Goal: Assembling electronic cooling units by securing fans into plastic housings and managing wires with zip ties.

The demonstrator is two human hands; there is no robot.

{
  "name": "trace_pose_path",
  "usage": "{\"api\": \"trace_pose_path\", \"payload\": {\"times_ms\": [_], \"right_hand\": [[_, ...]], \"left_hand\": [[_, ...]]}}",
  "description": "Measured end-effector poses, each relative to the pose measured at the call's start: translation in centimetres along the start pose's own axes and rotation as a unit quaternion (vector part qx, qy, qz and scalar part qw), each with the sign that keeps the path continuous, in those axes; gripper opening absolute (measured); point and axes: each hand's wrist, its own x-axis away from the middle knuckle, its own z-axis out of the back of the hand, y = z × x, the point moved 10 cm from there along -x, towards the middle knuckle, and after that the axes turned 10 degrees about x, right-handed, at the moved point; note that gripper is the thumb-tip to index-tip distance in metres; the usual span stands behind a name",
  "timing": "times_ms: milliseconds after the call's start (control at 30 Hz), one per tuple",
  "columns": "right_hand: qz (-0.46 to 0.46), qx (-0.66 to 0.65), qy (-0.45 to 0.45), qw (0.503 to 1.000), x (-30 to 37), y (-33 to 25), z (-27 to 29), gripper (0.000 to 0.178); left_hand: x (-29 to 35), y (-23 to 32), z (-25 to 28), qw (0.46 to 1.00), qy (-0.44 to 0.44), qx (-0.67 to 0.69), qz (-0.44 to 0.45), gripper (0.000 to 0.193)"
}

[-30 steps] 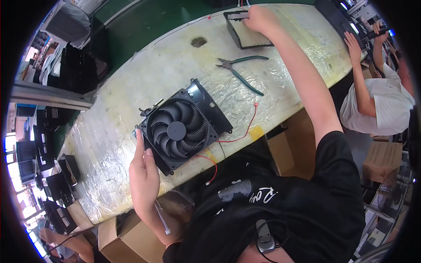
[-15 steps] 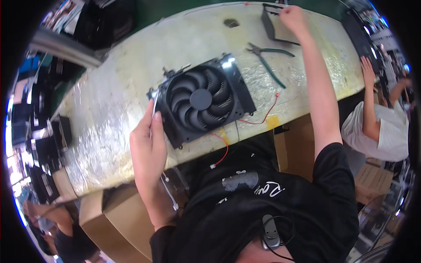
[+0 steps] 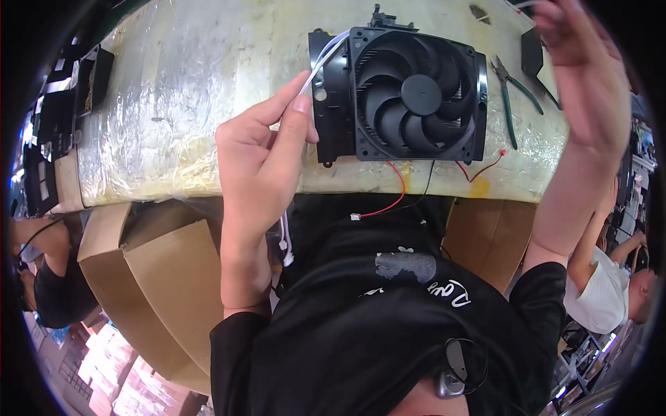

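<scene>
My left hand [image 3: 267,149] is closed, thumb and fingers pinching white cables [image 3: 322,61] at the left side of a black cooling fan [image 3: 421,95]. The cables reach the upper left corner of the fan's frame. Their white connectors [image 3: 286,253] hang below my left wrist. The fan sits on a black plastic bracket [image 3: 331,118] lying on the bench. At the top right, my right hand [image 3: 586,76] is raised and blurred, its fingers bent around a thin white strip [image 3: 528,4] partly cut off by the picture's edge.
Green-handled cutting pliers [image 3: 512,97] lie right of the fan, beside a black frame [image 3: 533,54]. Red and black wires [image 3: 401,191] hang over the near edge of the film-covered bench [image 3: 166,104]. Open cardboard boxes [image 3: 163,277] stand below. Other people [image 3: 603,291] are at both sides.
My right hand has drawn back from the black frame toward me. My left hand still pinches the white cables. The view has turned, so the fan appears farther right and straighter.
</scene>
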Motion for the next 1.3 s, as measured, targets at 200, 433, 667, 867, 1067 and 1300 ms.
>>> {"api": "trace_pose_path", "payload": {"times_ms": [200,433,667,867,1067,1300], "right_hand": [[-0.017,0.020,-0.105,0.994,-0.1,0.8,-12.5,0.017],[-0.022,0.085,-0.120,0.989,-0.6,3.0,-15.1,0.016],[-0.048,0.075,-0.124,0.988,-0.3,4.1,-15.7,0.016],[-0.123,0.116,-0.170,0.971,0.4,4.9,-15.9,0.014],[0.302,0.074,-0.181,0.933,1.5,1.8,-16.4,0.010],[0.477,0.136,-0.179,0.849,4.5,-1.6,-16.4,0.010]], "left_hand": [[0.2,-1.0,0.3,0.999,-0.018,0.039,0.021,0.029],[0.6,-1.5,0.3,0.998,-0.021,0.049,0.033,0.029],[0.4,-1.6,0.2,0.998,-0.028,0.044,0.038,0.029],[0.6,-1.4,-0.2,0.995,-0.055,0.021,0.074,0.029],[0.9,-0.7,-1.5,0.982,-0.122,0.066,0.128,0.037],[1.6,-0.4,-1.4,0.976,-0.185,-0.047,0.103,0.039]]}}
